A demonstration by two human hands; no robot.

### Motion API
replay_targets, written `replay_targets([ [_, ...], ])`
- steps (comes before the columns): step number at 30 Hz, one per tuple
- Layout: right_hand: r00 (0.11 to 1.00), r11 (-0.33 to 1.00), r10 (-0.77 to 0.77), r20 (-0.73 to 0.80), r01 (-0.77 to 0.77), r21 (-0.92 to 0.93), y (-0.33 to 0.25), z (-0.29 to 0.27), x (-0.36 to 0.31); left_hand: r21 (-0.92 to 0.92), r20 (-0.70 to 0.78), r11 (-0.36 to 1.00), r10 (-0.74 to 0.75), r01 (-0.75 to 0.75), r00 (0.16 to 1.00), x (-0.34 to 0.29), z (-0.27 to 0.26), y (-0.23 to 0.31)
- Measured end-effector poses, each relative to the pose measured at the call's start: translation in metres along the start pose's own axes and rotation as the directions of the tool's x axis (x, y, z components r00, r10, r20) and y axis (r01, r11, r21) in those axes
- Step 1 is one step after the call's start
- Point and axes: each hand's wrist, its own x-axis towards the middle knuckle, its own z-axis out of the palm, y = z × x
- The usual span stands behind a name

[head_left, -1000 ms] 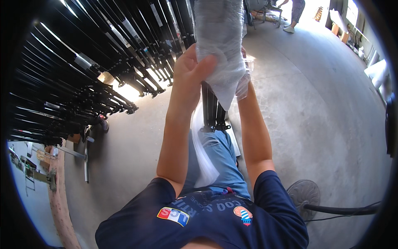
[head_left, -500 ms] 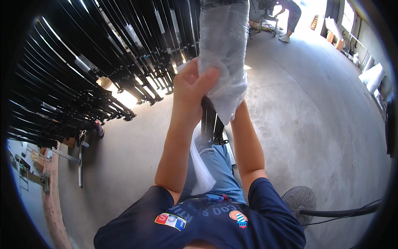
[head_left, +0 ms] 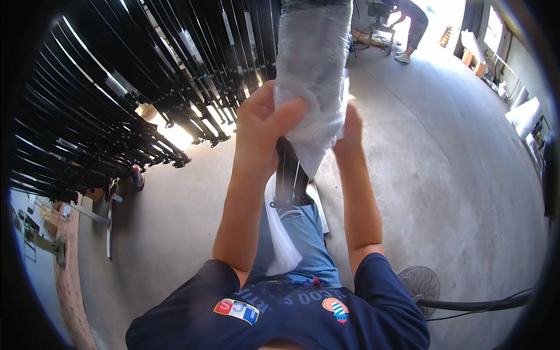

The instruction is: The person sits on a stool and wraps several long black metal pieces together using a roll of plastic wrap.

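A long bundle of black metal bars (head_left: 293, 175) hangs in front of me, wound in clear plastic film (head_left: 312, 76). The film gathers to a slanted point near the bundle's lower end, and the bars' bare ends stick out below. My left hand (head_left: 261, 125) grips the bundle's left side, its thumb pressed flat on the film. At the right edge of the wrapping, my right hand (head_left: 350, 131) is curled, with its fingers partly hidden behind the bundle. Something whitish shows just above it, too little to name. A strip of white film (head_left: 283, 248) dangles against my jeans.
Dense rows of black bars (head_left: 157, 70) hang at the left. A round metal base (head_left: 419, 286) with a black pole (head_left: 472, 303) stands at the lower right. At the back, a person (head_left: 413, 26) bends over a machine (head_left: 379, 14). White rolls (head_left: 525, 114) lie along the right wall.
My right hand has come out from behind the bundle to its right edge and moved up. My left hand and the bundle have shifted slightly left.
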Motion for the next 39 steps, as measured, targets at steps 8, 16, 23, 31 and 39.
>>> replay_targets([
  [8,0.994,0.934,0.037,-0.098,-0.069,-0.351,0.007,0.037,0.026,0.495,0.002,0.865,0.096,-0.084,0.995,0.0,0.007,0.002],
  [16,0.997,0.928,0.034,-0.069,-0.057,-0.369,0.038,0.053,0.03,0.865,-0.157,0.489,0.482,-0.116,0.862,-0.024,-0.068,0.016],
  [23,0.992,0.962,0.009,-0.127,-0.043,-0.269,0.034,0.053,0.035,0.146,-0.138,0.987,-0.04,0.061,0.99,-0.005,-0.062,0.008],
  [31,0.988,0.966,0.082,0.129,-0.047,-0.255,0.011,0.048,-0.039,0.513,-0.179,0.854,0.21,-0.091,0.961,-0.044,-0.053,0.01],
  [39,0.945,0.659,-0.327,-0.006,0.223,-0.718,0.048,0.087,-0.089,0.932,0.039,0.276,0.566,-0.234,0.824,-0.088,-0.034,-0.029],
])
